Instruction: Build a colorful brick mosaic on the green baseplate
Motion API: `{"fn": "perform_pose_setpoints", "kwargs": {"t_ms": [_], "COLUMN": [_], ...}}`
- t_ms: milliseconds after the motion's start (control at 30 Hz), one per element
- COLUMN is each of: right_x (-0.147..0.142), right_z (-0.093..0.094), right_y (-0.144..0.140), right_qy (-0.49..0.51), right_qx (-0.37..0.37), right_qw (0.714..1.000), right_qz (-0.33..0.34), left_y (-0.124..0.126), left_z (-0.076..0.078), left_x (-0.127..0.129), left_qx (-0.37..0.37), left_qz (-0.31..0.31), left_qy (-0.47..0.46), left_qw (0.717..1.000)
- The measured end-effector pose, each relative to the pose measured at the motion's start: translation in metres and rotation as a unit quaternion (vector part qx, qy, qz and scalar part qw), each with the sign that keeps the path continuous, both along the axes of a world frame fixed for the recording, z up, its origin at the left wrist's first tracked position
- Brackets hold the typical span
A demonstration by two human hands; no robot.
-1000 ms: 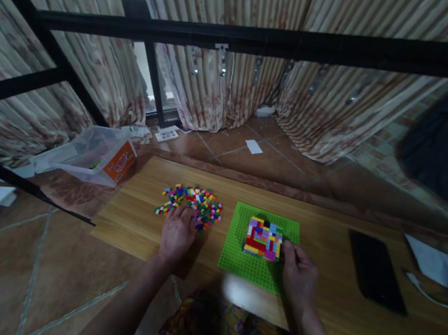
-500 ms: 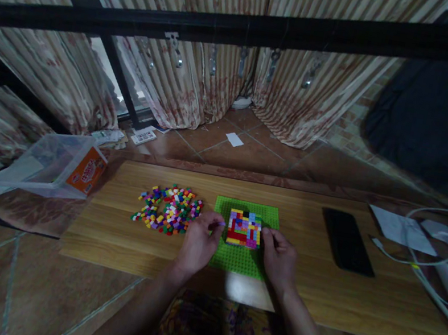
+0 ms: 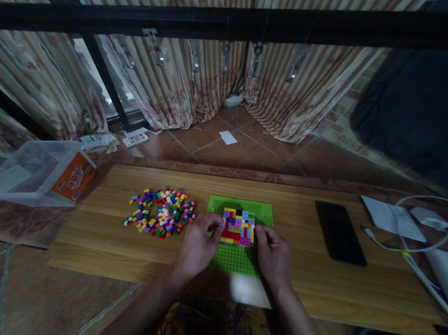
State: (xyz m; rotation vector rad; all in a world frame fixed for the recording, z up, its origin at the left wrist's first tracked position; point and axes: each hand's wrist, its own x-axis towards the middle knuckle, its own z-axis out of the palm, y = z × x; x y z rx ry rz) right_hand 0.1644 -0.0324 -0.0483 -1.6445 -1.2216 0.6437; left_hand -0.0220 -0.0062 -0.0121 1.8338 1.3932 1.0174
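Observation:
A square build of colourful toy bricks [image 3: 238,229] sits on a green studded baseplate [image 3: 228,262]. At its left edge is my left hand [image 3: 201,238], thumb and forefinger pinched on a small purple brick [image 3: 222,223], which is partly covered by the fingertips. My right hand [image 3: 274,251] is closed against the build's right edge, fingertips touching it and the other fingers curled under. Left of the baseplate, a loose heap of small mixed-colour bricks [image 3: 164,212] lies on the wooden table [image 3: 105,250].
A black phone [image 3: 341,233] lies to the right, with a white cable [image 3: 426,252] and papers [image 3: 390,218] beyond it. A clear plastic box [image 3: 39,167] with an orange label is off the table's left end. Dark rails [image 3: 214,24] cross in front of curtains.
My left hand has brought the purple brick rightward to the build's left edge. My right hand stays at the right edge. The whole view has shifted slightly.

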Motion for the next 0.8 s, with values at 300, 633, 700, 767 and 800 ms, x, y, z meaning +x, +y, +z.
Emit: {"fn": "perform_pose_setpoints", "kwargs": {"t_ms": [300,633,700,767,800], "right_x": [0.000,0.002,0.002,0.003,0.003], "right_z": [-0.003,-0.004,-0.004,-0.005,-0.005], "right_y": [-0.001,-0.004,-0.005,-0.004,-0.004], "right_qy": [0.007,-0.032,-0.040,-0.046,-0.046], "right_qx": [-0.007,-0.017,-0.021,-0.026,-0.026], "right_qw": [1.000,0.999,0.999,0.998,0.998], "right_qz": [-0.011,-0.016,-0.019,-0.021,-0.022], "left_y": [-0.016,-0.052,-0.050,-0.048,-0.046], "left_z": [-0.004,-0.023,-0.024,-0.024,-0.024], "left_x": [-0.030,-0.088,-0.095,-0.100,-0.101], "left_qx": [-0.006,0.003,0.011,0.024,0.031], "left_qz": [0.040,0.081,0.100,0.127,0.139], "left_qy": [0.019,0.144,0.164,0.179,0.185], "left_qw": [0.999,0.986,0.981,0.975,0.972]}}
